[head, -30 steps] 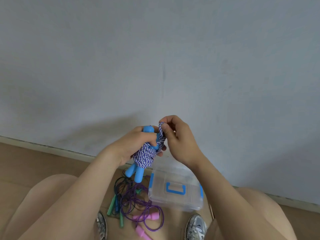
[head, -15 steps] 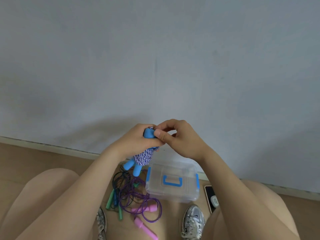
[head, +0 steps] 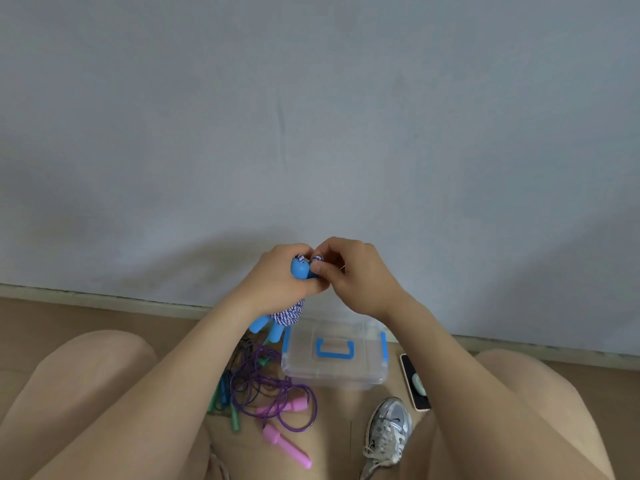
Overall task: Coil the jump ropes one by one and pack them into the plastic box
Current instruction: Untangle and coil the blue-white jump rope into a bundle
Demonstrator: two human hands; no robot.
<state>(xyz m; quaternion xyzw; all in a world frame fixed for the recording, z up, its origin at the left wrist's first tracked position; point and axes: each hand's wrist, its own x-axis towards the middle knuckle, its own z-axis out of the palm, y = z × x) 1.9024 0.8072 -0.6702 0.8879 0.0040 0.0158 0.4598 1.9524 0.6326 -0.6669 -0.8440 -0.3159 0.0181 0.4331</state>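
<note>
Left hand [head: 277,282] grips one coiled blue-handled jump rope [head: 289,311]; the right hand [head: 356,278] fingers [head: 319,270] pinch its rope end. One closed plastic box [head: 363,372] lies on the floor at 6 o'clock. Two loose ropes lie at its 8 o'clock: purple pink-handled rope [head: 285,446] and green-handled rope [head: 235,419].

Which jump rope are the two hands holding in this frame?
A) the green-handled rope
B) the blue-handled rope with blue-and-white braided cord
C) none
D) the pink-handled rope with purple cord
B: the left hand grips the blue-handled rope with blue-and-white braided cord, the right hand pinches its top; the pink-handled rope and green-handled rope lie on the floor.
</note>
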